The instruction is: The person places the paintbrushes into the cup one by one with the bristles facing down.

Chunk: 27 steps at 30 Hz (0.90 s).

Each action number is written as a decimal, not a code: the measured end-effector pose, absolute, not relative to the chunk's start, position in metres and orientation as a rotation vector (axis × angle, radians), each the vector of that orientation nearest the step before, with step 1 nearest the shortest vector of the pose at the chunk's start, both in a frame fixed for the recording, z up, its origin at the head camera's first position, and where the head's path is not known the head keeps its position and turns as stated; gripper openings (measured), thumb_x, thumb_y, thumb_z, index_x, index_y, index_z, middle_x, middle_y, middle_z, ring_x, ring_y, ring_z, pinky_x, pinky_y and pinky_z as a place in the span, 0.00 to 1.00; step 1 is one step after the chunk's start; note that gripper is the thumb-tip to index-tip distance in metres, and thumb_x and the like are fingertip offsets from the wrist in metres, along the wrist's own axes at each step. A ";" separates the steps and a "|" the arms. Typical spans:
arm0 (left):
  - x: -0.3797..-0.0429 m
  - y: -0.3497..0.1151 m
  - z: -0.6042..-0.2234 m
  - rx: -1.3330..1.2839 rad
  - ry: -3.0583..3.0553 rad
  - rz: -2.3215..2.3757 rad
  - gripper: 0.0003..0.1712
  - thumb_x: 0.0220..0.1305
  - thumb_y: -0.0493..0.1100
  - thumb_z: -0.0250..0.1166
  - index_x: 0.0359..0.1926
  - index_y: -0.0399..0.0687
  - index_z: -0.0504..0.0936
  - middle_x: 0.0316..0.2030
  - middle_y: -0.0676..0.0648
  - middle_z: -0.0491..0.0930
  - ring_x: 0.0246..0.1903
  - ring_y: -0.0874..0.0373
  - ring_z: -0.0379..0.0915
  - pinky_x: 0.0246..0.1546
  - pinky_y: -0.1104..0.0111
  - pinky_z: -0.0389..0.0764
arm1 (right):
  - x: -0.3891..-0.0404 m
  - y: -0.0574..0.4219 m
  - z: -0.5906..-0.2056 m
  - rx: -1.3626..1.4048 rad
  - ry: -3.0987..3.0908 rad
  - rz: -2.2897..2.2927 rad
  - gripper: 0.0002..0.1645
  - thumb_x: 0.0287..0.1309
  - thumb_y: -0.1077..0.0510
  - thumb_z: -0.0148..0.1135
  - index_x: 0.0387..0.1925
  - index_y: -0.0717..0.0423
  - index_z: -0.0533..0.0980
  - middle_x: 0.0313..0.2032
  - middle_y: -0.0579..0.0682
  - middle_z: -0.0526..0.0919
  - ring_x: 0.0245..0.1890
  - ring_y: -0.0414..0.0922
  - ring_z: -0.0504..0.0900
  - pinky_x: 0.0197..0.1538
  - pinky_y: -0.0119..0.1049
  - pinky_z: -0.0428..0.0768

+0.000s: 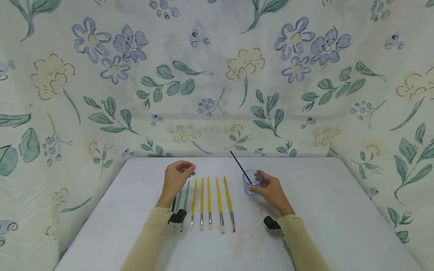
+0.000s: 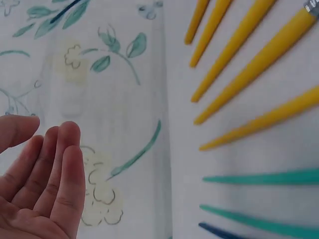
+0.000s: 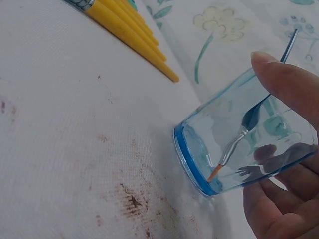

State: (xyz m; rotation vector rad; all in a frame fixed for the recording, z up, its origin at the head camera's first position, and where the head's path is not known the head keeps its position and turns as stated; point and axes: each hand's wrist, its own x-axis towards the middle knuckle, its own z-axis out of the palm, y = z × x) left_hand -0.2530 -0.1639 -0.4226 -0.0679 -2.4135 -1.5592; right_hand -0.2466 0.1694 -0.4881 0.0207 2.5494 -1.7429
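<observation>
My right hand grips a clear blue-tinted glass, thumb on one side and fingers on the other. A thin dark-handled paintbrush leans inside it, its orange bristles at the glass's bottom and its handle out past the rim. Whether the glass touches the table, I cannot tell. My left hand holds nothing; its fingers are relaxed, near the handle ends of a row of paintbrushes. That row has several yellow brushes, two teal brushes and one dark brush, bristles towards me.
The white table carries brownish stains near the glass. A floral sheet hangs behind the table's far edge and at both sides. Black devices sit at both wrists, the left one overlapping some brushes in the head view.
</observation>
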 end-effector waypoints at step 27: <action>-0.227 -0.248 -0.458 0.367 -2.843 -1.203 0.19 0.70 0.43 0.66 0.52 0.29 0.81 0.41 0.33 0.87 0.31 0.56 0.83 0.34 0.69 0.83 | -0.250 0.171 -0.490 0.047 2.547 -1.728 0.55 0.53 0.48 0.80 0.78 0.53 0.63 0.73 0.56 0.73 0.76 0.58 0.68 0.75 0.53 0.71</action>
